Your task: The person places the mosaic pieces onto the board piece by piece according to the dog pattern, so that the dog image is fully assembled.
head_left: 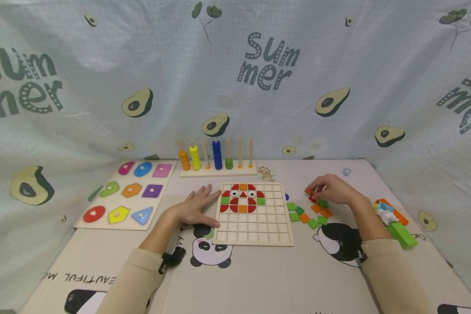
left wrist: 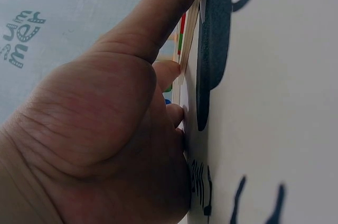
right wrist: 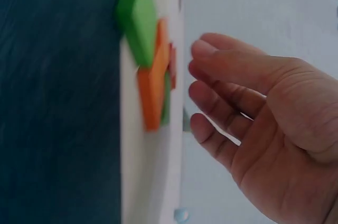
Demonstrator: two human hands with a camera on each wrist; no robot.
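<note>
A square wooden grid board (head_left: 255, 231) lies on the table, with red, orange, green and white tiles (head_left: 243, 198) forming a face-like pattern in its upper left. My left hand (head_left: 198, 207) rests with fingers spread at the board's left edge; in the left wrist view the thumb (left wrist: 163, 12) touches its side. My right hand (head_left: 331, 189) hovers over the loose tiles right of the board, its fingers loosely bent. In the right wrist view nothing shows between its fingertips, and a green tile (right wrist: 138, 20) and an orange tile (right wrist: 152, 94) lie apart from them.
A peg stand with coloured rings (head_left: 220, 172) and a small pattern card (head_left: 266, 173) stand behind the board. At left lies a shape puzzle (head_left: 117, 189). A green block (head_left: 402, 235) and a small toy figure (head_left: 386, 214) are at right, a clear ring (head_left: 347, 172) at back right.
</note>
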